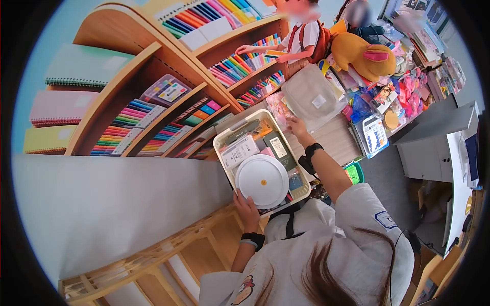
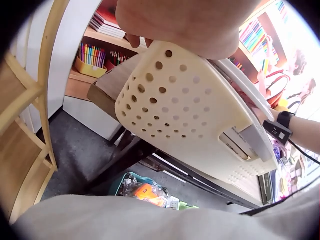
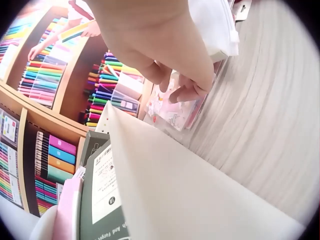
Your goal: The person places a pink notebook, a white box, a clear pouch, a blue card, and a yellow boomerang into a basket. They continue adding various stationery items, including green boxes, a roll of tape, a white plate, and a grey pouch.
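A cream basket [image 2: 172, 107] with round holes is held tilted in front of the body. My left hand [image 1: 248, 211] grips its near left corner, the thumb by the white round lid [image 1: 258, 178] on top. In the left wrist view this hand [image 2: 182, 22] covers the rim, hiding most of its fingers. A grey-green box [image 1: 279, 149] and a white box [image 1: 240, 152] lie inside. Past the basket, my right hand [image 1: 298, 128] reaches to a pink printed packet [image 3: 170, 111] on the tabletop. Its fingers bend loosely, fingertips right at the packet.
Beside the packet sits a translucent storage box [image 1: 311, 94] on the wood-grain table [image 1: 337, 133]. A plush toy [image 1: 362, 56] and a calculator [image 1: 375, 135] lie farther right. Shelves [image 1: 153, 56] of pens stand left; another person [image 1: 301, 43] is behind. A teal bin [image 2: 125, 182] is below.
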